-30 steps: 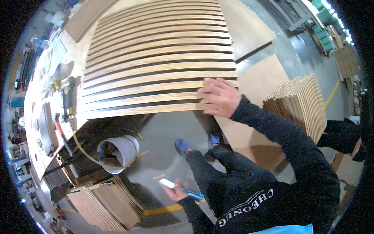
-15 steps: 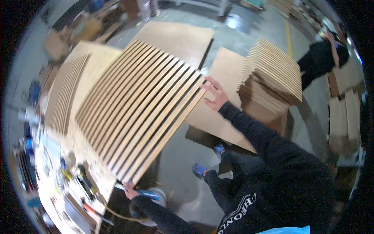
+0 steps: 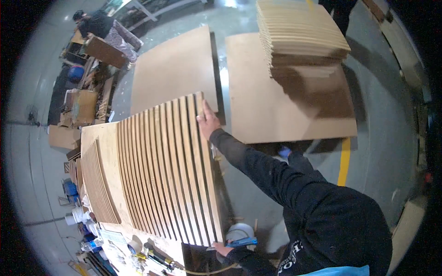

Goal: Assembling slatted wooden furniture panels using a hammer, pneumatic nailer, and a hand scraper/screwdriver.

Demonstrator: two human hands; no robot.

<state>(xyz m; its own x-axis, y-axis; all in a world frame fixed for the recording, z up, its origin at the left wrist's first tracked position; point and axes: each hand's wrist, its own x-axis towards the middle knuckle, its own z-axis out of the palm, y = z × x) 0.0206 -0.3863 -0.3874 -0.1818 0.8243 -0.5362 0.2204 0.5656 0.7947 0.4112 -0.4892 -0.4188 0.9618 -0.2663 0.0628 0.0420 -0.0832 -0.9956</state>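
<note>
A large slatted wood panel [image 3: 162, 170], pale strips with dark gaps between them, lies over the plywood worktable [image 3: 107, 135], its right edge along the table's near side. My right hand [image 3: 209, 120] grips its far right corner, the fingers curled over the edge strip. At the near right corner, my left hand [image 3: 223, 249] pinches the panel's end. A blue-handled tool [image 3: 245, 242] with a light, thin tip is also in that hand; its exact kind cannot be made out. A second, smaller slatted panel [image 3: 99, 186] lies on the table to the left.
A stack of slatted panels [image 3: 301, 34] stands on a brown board [image 3: 294, 122] at far right. Another brown board [image 3: 177, 69] lies beyond the table. Tools, a tape roll [image 3: 135, 247] and a hose crowd the near table end. A white bucket [image 3: 240, 231] stands below; a person [image 3: 110, 34] bends over at far left.
The slatted panel has turned and come down from a tilted, raised position onto the table, with both my hands still on its right edge. My view has swung round.
</note>
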